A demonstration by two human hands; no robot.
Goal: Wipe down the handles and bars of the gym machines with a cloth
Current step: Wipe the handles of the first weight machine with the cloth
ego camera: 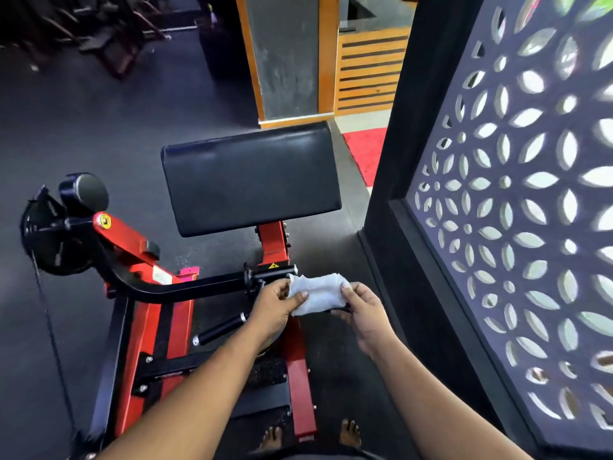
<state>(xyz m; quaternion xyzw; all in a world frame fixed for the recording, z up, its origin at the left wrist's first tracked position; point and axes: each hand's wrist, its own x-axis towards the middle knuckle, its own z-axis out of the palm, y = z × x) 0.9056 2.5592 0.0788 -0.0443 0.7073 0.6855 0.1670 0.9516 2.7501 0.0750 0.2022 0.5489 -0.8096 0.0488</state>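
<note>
Both hands hold one white cloth (316, 293) over the near end of a red-and-black arm-curl machine. The left hand (277, 305) pinches the cloth's left edge between thumb and curled fingers; the right hand (361, 308) pinches its right edge the same way. So each grip is closed on the cloth, and the cloth is stretched flat between them.

The part being wiped appears to be the short handle (275, 272) at the end of the black curved lever bar (185, 288). It lies just beyond and a little left of the left grip, and the cloth's upper left corner touches or nearly touches its end; which, I cannot tell. The handle's long axis runs left to right, roughly in line with the stretched cloth. The bar carries on leftward from the left grip, bending away toward the weight horn (84, 192).

A second black handle (220, 328) sits below and left of the left grip, angled down toward the person. The black arm pad (248, 177) lies well beyond both grips.

The left hand is clearly nearer the handle and bar. My judgement is that the next move calls for wrapping the cloth round the handle and drawing it leftward along the bar's axis.
</note>
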